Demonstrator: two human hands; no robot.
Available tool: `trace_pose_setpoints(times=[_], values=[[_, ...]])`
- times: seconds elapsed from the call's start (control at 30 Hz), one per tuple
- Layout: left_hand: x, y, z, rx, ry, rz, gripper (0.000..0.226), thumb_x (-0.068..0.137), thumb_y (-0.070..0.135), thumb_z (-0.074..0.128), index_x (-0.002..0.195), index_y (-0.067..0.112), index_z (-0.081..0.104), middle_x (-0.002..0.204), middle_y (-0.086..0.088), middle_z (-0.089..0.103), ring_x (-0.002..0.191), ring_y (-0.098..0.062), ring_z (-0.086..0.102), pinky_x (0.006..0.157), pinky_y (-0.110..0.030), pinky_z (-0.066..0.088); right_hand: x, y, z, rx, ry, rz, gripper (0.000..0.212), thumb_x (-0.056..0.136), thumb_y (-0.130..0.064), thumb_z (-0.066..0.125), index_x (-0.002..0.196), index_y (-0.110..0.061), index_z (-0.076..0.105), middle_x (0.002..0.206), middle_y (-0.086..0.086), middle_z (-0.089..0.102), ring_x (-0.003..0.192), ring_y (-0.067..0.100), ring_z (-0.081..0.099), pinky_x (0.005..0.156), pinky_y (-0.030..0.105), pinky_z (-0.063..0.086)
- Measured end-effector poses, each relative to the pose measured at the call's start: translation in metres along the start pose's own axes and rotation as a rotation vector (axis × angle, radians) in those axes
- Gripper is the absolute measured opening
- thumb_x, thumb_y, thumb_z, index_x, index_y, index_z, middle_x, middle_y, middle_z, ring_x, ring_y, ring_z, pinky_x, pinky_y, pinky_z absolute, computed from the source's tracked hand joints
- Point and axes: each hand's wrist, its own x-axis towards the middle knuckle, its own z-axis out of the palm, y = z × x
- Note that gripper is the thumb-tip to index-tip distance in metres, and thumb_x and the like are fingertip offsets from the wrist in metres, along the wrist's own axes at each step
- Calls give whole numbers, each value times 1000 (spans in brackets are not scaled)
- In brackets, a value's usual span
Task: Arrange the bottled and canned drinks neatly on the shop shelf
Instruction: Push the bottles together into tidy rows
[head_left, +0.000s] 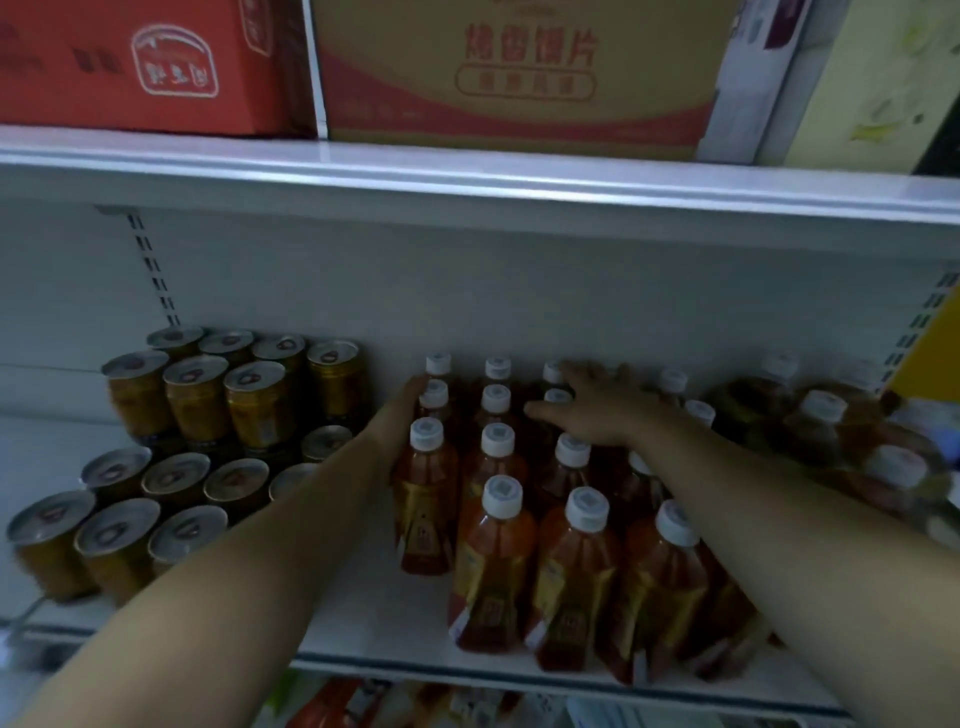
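Shelf bears bottles between left grip and right grip.

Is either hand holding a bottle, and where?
Right hand lies flat on the bottle caps, gripping nothing. Left hand touches the leftmost row; grip cannot be told.

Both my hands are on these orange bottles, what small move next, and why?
Probably draw the left hand forward, sliding the left column of bottles level with the front row, while the right hand steadies the back caps. That column stops a row short, leaving a gap at the front corner.
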Motion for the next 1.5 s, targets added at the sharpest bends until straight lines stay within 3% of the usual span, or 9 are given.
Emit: trace_pose_setpoints(times=[0.3, 0.47, 0.6, 0.77, 0.87, 1.0, 1.1, 1.2, 1.5], values=[[0, 1, 3, 94, 61, 49, 33, 99, 29, 37, 85, 12, 62, 70, -3, 70, 68, -16, 65, 58, -22, 52, 0, -2, -1, 21, 39, -24, 97, 72, -87, 29, 152, -33, 17, 161, 2, 13, 145, 38, 3, 115, 53, 8], [-15, 3, 0, 205, 212, 38, 43, 96, 48, 41, 110, 13, 63, 104, -10, 67, 100, -27, 62, 89, -38, 50, -22, -2, -11, 61, 68, -43, 86, 75, -84, 31, 146, -36, 32, 153, 4, 32, 137, 34, 30, 107, 49, 29], [-24, -20, -14, 110, 150, 98, 46, 92, 56, 42, 90, 22, 73, 84, -1, 75, 77, -15, 72, 55, -23, 54, -49, 0, -8, 25, -19, -65, 98, 61, -94, 29, 145, -44, 26, 156, -2, 26, 139, 31, 26, 108, 50, 26], [-30, -38, -11, 177, 152, 67, 59, 71, 71, 48, 112, 31, 65, 101, -3, 73, 91, -23, 70, 81, -39, 54, -64, -3, 4, -85, 42, -59, 98, 64, -92, 25, 148, -44, 13, 160, -4, 15, 144, 34, 8, 112, 58, 12], [-37, -33, -10, 262, 193, 143, 73, 74, 71, 40, 133, 29, 49, 129, -6, 58, 112, -23, 58, 99, -45, 44, -67, -1, 1, -51, 110, -96, 87, 71, -88, 27, 145, -41, 29, 154, -1, 31, 138, 32, 27, 108, 53, 25], [-79, -57, -17, 653, 261, 561, 82, 66, 77, 46, 139, 48, 23, 155, 4, 18, 141, -14, 18, 111, -41, 23, -86, 16, 1, 54, 184, -87, 92, 69, -89, 27, 139, -32, 44, 148, -1, 41, 131, 24, 39, 105, 44, 34], [-96, -83, -11, 1118, 75, 691, 107, 56, 82, 56, 144, 52, 4, 153, 19, -22, 143, -12, -18, 112, -41, 9, -108, 27, 12, 35, 171, -38, 102, 62, -96, 20, 139, -33, 42, 149, -3, 37, 132, 22, 38, 105, 44, 34], [-95, -91, -2, 1301, 151, 599, 113, 58, 72, 66, 148, 41, 5, 138, 22, -45, 132, -8, -39, 116, -46, 5, -123, 22, 29, 49, 223, -21, 103, 62, -93, 12, 138, -33, 47, 155, -3, 28, 140, 19, 25, 110, 41, 27], [-112, -84, 16, 1388, 256, 718, 110, 59, 80, 53, 147, 36, 3, 159, 1, -8, 138, -7, -27, 115, -50, -5, -125, 22, 17, 124, 359, -92, 83, 74, -80, 12, 111, -25, 63, 115, -1, 59, 111, 22, 52, 91, 41, 42]])
